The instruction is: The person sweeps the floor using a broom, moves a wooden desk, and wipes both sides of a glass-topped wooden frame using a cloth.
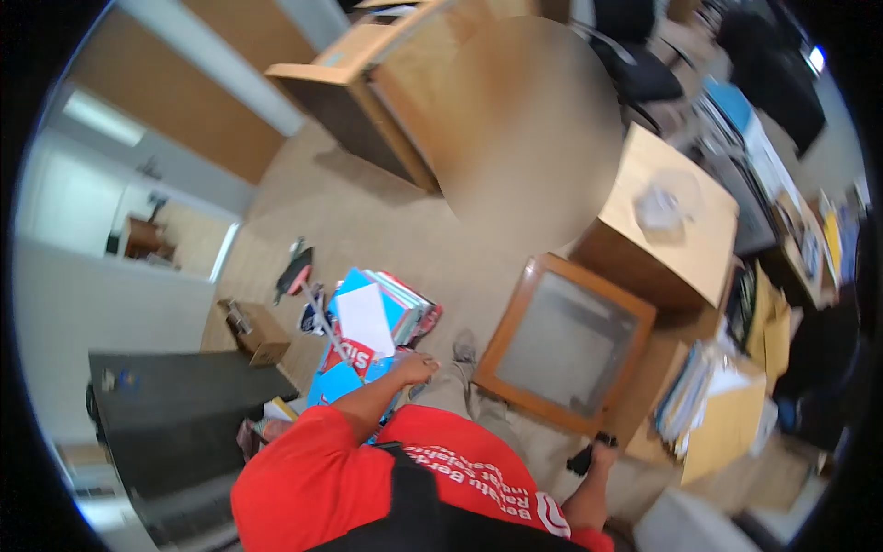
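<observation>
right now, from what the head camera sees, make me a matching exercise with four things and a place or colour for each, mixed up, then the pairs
Things
1. white sheet
2. crumpled plastic
3. framed panel
4. shirt

Places and colours
A. red
B. on top of the pale wooden cabinet
C. grey, with a brown wooden border
D. lying on the blue stack

Pairs: 1-D, 2-B, 3-C, 4-A
</observation>
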The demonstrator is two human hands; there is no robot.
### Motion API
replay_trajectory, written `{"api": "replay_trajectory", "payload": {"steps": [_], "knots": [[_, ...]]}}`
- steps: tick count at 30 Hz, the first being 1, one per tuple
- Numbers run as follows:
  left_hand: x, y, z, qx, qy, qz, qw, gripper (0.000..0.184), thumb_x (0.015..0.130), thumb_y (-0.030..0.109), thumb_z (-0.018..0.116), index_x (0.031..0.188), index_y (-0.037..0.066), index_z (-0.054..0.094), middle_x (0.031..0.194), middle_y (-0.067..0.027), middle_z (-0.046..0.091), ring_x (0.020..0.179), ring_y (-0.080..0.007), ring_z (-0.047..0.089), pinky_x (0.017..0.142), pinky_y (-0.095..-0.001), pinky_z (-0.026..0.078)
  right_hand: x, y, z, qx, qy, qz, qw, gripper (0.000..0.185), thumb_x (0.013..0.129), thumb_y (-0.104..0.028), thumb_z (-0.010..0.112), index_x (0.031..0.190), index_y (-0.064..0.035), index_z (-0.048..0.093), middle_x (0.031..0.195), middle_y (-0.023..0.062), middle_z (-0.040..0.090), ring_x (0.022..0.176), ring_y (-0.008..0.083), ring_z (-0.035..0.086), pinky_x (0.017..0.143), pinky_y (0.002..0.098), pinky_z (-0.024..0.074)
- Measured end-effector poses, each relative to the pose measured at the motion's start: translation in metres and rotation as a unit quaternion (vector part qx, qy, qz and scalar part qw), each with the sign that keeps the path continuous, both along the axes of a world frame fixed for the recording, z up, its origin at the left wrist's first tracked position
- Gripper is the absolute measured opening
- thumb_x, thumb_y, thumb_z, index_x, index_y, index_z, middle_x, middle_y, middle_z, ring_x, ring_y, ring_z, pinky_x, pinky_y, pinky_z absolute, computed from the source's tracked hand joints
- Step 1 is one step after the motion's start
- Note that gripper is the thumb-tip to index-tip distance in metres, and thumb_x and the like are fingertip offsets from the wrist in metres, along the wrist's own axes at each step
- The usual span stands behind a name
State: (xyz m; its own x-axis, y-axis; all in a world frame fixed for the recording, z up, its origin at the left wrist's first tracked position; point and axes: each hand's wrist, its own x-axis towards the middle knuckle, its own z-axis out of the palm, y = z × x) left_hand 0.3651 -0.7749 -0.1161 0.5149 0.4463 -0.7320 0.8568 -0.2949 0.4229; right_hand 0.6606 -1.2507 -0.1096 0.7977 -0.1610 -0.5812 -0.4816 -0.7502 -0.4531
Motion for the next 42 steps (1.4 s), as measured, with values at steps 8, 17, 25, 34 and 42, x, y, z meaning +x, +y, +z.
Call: {"api": "replay_trajectory", "payload": {"steps": [8, 17, 25, 34, 42], "knots": [[0.051, 0.054, -0.007, -0.092, -0.027, 0.064, 0.993, 0.047, 0.087, 0.042, 0.055, 0.108, 0.001, 0.063, 0.093, -0.0170, 0.066, 0.086, -0.0285, 0.065, 0.076, -0.0370, 0.051, -0.004, 0.020, 0.006, 0.034, -0.004, -0.250, 0.968, 0.042, 0.084, -0.023, 0.066, 0.115, 0.0039, 0.056, 0.106, 0.0166, 0.062, 0.097, 0.0293, 0.059, 0.085, 0.0367, 0.0444], [0.113, 0.065, -0.081, -0.128, -0.011, 0.187, 0.974, 0.041, 0.090, 0.041, 0.054, 0.089, 0.000, 0.063, 0.068, -0.0014, 0.056, 0.056, -0.0107, 0.049, 0.051, -0.0282, 0.041, 0.061, 0.041, -0.103, -0.001, -0.232, -0.070, 0.970, 0.052, 0.077, -0.001, 0.051, 0.128, 0.0064, 0.045, 0.117, 0.0256, 0.057, 0.111, 0.0412, 0.053, 0.098, 0.0407, 0.0388], [0.187, 0.009, -0.172, -0.080, -0.029, 0.169, 0.982, 0.061, 0.091, 0.049, 0.050, 0.124, -0.002, 0.054, 0.116, -0.0158, 0.061, 0.107, -0.0250, 0.058, 0.093, -0.0326, 0.043, 0.174, 0.039, -0.184, -0.015, -0.080, -0.119, 0.990, 0.057, 0.086, -0.026, 0.059, 0.130, 0.0077, 0.042, 0.117, 0.0259, 0.055, 0.116, 0.0369, 0.049, 0.102, 0.0407, 0.0330], [0.258, -0.009, -0.217, -0.076, -0.042, 0.252, 0.964, 0.090, 0.087, 0.071, 0.031, 0.129, -0.008, 0.046, 0.133, -0.0267, 0.046, 0.129, -0.0317, 0.041, 0.107, -0.0349, 0.029, 0.188, 0.050, -0.179, 0.290, 0.074, -0.279, 0.912, 0.069, 0.078, -0.053, 0.067, 0.117, 0.0023, 0.056, 0.100, 0.0105, 0.059, 0.087, 0.0231, 0.059, 0.080, 0.0356, 0.0482], [0.250, -0.012, -0.222, -0.001, -0.033, 0.317, 0.948, 0.089, 0.075, 0.075, 0.051, 0.098, -0.010, 0.063, 0.100, -0.0285, 0.063, 0.103, -0.0355, 0.059, 0.090, -0.0386, 0.043, 0.172, 0.064, -0.181, 0.298, 0.027, -0.268, 0.916, 0.057, 0.078, -0.048, 0.070, 0.103, 0.0029, 0.060, 0.086, 0.0084, 0.060, 0.070, 0.0212, 0.058, 0.064, 0.0338, 0.0490]]}}
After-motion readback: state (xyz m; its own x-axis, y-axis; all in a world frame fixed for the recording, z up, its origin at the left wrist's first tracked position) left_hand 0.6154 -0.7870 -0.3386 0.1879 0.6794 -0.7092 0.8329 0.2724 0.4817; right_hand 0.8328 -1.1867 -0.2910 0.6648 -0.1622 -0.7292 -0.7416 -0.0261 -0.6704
